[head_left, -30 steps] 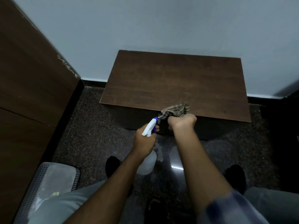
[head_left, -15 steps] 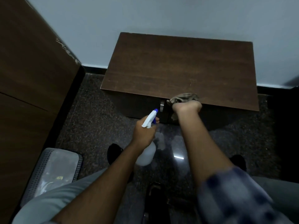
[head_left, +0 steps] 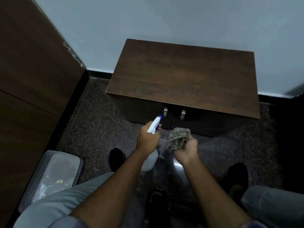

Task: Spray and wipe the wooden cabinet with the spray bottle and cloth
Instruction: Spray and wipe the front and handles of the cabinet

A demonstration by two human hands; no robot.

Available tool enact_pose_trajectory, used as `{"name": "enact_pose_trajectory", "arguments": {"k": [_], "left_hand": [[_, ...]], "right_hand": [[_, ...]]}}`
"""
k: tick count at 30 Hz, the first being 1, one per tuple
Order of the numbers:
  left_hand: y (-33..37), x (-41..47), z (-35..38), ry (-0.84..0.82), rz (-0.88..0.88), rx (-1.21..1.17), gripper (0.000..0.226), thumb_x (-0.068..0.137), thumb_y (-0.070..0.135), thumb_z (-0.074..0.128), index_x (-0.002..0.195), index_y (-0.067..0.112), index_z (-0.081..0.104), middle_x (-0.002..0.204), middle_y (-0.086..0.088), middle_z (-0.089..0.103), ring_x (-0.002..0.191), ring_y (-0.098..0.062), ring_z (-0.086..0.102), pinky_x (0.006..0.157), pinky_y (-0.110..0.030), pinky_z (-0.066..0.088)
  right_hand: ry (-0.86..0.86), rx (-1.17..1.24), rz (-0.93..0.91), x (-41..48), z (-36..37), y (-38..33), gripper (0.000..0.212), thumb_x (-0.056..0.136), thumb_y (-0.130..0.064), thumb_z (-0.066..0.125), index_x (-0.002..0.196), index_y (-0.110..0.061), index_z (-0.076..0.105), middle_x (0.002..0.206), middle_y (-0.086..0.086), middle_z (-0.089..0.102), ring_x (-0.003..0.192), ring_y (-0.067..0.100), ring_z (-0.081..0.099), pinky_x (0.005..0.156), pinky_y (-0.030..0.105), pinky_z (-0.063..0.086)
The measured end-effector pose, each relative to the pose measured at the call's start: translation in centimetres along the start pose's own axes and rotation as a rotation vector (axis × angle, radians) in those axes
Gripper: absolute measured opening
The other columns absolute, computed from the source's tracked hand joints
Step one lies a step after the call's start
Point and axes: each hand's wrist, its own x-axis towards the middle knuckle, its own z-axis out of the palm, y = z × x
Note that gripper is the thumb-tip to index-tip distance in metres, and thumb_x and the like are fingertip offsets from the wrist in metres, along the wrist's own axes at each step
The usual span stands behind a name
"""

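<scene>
Both forearms reach forward and down from the bottom of the head view, bare to the rolled sleeves, toward the front of the wooden cabinet [head_left: 182,76] that stands against the pale wall. The left hand [head_left: 148,139] is wrapped around the neck of the spray bottle [head_left: 153,127], knuckles up, its white trigger head and blue nozzle aimed at the cabinet's dark front, just short of the left of two metal handles [head_left: 165,111]. The translucent bottle body hangs below the wrist. The right hand [head_left: 186,148] sits just beside it, palm turned inward, fingers clenched on the bunched striped cloth [head_left: 178,139], which pokes out above the fist and hangs clear of the cabinet, touching neither its top nor its doors. A perforated grey basket [head_left: 56,175] sits on the speckled floor [head_left: 95,122] at lower left.
</scene>
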Motion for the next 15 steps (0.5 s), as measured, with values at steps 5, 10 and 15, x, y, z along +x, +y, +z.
{"name": "enact_pose_trajectory", "arguments": {"k": [5, 10, 15], "left_hand": [[-0.5, -0.1, -1.8, 0.116, 0.014, -0.045, 0.036, 0.081, 0.01, 0.064, 0.106, 0.033, 0.073, 0.072, -0.011, 0.063, 0.066, -0.029, 0.058, 0.067, -0.04, 0.049], [-0.9, 0.2, -3.3, 0.119, 0.065, 0.02, 0.02, 0.085, -0.002, 0.06, 0.088, 0.015, 0.068, 0.069, -0.021, 0.061, 0.062, -0.022, 0.056, 0.059, -0.049, 0.048], [-1.0, 1.3, -3.8, 0.115, 0.011, -0.016, 0.035, 0.085, 0.0, 0.062, 0.088, 0.035, 0.069, 0.054, 0.014, 0.062, 0.054, -0.008, 0.056, 0.058, -0.03, 0.047]], "right_hand": [[-0.042, 0.165, -0.019, 3.7, 8.3, 2.8, 0.045, 0.103, -0.038, 0.031, 0.074, -0.013, 0.055, 0.08, 0.009, 0.055, 0.069, 0.023, 0.054, 0.072, 0.032, 0.044], [0.149, 0.34, -0.051, 5.4, 13.3, 2.3, 0.05, 0.105, -0.04, 0.027, 0.133, -0.014, 0.059, 0.146, 0.009, 0.053, 0.133, 0.028, 0.052, 0.109, 0.036, 0.038], [-0.006, 0.425, -0.066, 5.2, 13.1, 1.7, 0.048, 0.103, -0.027, 0.022, 0.111, -0.01, 0.066, 0.127, 0.011, 0.063, 0.124, 0.028, 0.057, 0.116, 0.04, 0.032]]}}
